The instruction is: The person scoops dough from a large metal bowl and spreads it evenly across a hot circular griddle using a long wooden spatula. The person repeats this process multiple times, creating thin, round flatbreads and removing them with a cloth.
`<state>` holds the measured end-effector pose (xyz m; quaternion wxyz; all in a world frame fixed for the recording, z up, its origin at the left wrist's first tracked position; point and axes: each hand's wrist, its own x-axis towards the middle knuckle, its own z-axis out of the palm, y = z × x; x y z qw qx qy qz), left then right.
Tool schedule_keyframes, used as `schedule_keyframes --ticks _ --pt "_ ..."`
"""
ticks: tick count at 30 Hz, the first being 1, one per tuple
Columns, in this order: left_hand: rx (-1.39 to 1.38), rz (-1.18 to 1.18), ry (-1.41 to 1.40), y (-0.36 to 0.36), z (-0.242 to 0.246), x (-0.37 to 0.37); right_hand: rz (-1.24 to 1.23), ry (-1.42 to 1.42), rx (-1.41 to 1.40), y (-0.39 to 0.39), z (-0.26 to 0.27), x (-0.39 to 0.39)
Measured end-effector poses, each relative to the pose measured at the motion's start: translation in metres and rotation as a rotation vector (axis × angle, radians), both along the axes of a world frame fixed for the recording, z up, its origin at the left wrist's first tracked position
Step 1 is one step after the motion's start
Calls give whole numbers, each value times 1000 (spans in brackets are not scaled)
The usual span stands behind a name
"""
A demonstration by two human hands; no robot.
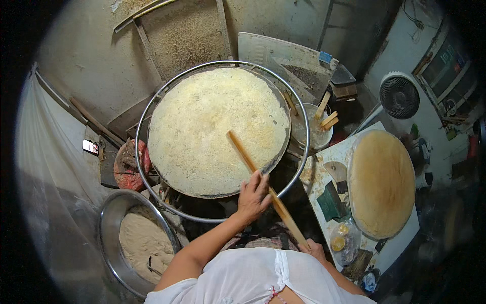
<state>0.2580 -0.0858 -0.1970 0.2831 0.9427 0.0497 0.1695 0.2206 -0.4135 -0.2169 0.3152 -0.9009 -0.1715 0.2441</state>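
A large round griddle carries a thin pale layer of batter [212, 129] that spreads almost to its edge, with a steel ring [305, 152] running around it. Across the near right edge slants a long flat wooden stick [284, 214], its far tip over the batter. My left hand [255, 195] lies over the middle of the stick, fingers pointing away from me. My right hand [313, 249] grips the stick's near end close to my body. Whether the stick's tip touches the batter cannot be told.
At lower left stands a metal basin [108, 243] of beige batter or dough. A bucket [313, 142] with wooden sticks is right of the griddle. Further right, a white table [410, 231] bears a stack of round flatbreads [381, 182]. A fan [399, 95] stands behind it.
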Motion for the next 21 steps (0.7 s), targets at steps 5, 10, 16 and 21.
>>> schedule_keyframes --ticks 5,10,16,21 --pt "195 -179 -40 -29 11 124 -140 -102 155 11 27 41" --pt "155 -147 35 -18 -10 153 -117 117 -95 19 9 77" --pt "152 86 104 44 -8 108 143 174 -106 73 19 100" --pt "194 297 113 99 -16 29 356 216 -199 132 24 81"
